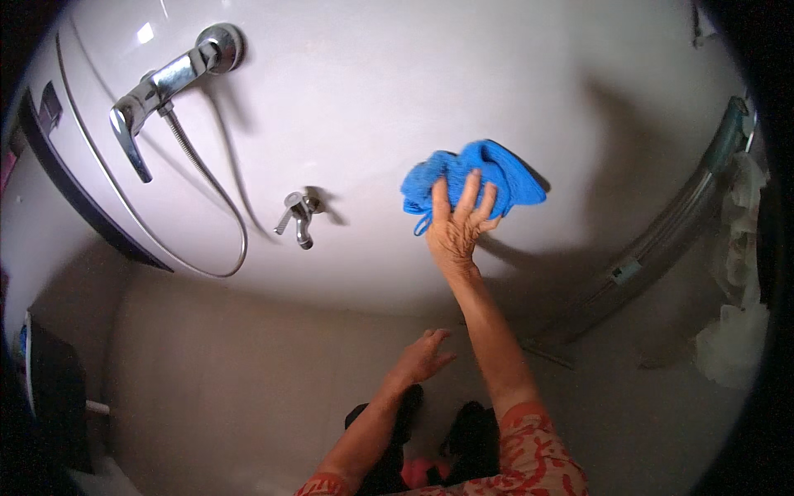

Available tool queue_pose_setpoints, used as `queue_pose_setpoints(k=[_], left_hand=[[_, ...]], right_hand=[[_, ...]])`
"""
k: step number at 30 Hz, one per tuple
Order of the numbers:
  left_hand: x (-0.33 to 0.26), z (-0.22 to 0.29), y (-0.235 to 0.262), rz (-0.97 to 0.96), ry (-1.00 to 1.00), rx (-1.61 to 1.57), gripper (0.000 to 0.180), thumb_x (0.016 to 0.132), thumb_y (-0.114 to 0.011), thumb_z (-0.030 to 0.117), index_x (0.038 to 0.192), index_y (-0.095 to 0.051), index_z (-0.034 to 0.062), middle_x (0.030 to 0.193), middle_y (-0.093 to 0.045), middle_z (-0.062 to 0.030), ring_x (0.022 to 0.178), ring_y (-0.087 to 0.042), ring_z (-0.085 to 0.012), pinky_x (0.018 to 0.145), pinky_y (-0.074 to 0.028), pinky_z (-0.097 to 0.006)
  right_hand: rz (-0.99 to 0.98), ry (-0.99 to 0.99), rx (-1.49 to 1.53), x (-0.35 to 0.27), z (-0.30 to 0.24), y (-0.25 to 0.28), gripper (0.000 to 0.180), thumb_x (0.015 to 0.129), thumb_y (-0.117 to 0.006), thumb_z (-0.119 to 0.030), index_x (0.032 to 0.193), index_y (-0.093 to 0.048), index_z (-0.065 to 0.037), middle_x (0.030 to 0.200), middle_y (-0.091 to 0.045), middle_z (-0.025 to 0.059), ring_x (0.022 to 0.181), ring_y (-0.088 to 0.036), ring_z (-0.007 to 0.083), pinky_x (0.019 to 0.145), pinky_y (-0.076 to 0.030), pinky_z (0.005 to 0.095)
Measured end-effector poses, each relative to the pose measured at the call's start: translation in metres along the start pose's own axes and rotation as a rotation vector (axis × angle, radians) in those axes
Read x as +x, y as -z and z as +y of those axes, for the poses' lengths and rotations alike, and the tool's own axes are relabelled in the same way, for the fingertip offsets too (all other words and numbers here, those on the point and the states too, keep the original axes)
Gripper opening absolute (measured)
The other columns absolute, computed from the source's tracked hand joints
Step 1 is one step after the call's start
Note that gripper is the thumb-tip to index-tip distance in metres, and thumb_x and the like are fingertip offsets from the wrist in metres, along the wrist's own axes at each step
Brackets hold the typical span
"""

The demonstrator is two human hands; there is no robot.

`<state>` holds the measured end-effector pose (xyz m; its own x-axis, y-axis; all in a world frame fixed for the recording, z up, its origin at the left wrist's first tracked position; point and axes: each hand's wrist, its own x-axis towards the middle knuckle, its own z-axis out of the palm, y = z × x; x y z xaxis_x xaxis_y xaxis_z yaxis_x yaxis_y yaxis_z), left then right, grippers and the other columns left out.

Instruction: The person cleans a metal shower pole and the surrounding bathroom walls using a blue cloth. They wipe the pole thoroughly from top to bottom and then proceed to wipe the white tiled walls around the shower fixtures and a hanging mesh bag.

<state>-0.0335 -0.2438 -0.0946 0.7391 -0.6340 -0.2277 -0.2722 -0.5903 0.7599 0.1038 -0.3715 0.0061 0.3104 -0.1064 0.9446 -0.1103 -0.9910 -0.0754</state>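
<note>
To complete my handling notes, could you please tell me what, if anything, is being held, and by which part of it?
The right hand holds a blue cloth against the wall, fingers over its lower middle; the left hand holds nothing.

The cloth (504,171) is bright blue, the sleeve (531,438) red-patterned, the wall (372,91) whitish.

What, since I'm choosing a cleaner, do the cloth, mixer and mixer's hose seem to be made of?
Cloth: soft, matte fabric, perhaps microfibre or terry, judging by its fuzzy surface and folds.
Mixer: probably chromed metal, polished, given its sharp mirror-like highlights.
Hose: silvery and ribbed with a sheen; likely metal, though metal-look plastic is possible.
</note>
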Motion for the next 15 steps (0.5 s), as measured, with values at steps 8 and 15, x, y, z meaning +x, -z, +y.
queue_pose_setpoints(k=[8, 15], left_hand=[[0.001, -0.019, 0.007, -0.001, -0.026, 0.034, 0.051, 0.085, -0.059, 0.028, 0.128, -0.042, 0.0051, 0.126, -0.047, -0.0209, 0.113, -0.046, -0.0362, 0.096, -0.037, -0.044], [0.000, -0.022, 0.004, 0.006, -0.007, 0.009, 0.056, 0.086, -0.057, 0.029, 0.131, -0.036, 0.0038, 0.128, -0.044, -0.0214, 0.118, -0.042, -0.0367, 0.099, -0.034, -0.044]], right_hand=[[-0.040, 0.462, 0.124, -0.045, -0.057, -0.035, 0.050, 0.083, -0.054, -0.029, 0.129, -0.039, -0.038, 0.144, -0.026, -0.0029, 0.131, -0.017, 0.0260, 0.100, -0.011, 0.0535], [-0.127, 0.780, 0.183, -0.105, -0.076, -0.061, 0.034, 0.084, -0.049, -0.033, 0.117, -0.051, -0.030, 0.147, -0.020, -0.0067, 0.138, 0.000, 0.0203, 0.111, 0.005, 0.0476]])
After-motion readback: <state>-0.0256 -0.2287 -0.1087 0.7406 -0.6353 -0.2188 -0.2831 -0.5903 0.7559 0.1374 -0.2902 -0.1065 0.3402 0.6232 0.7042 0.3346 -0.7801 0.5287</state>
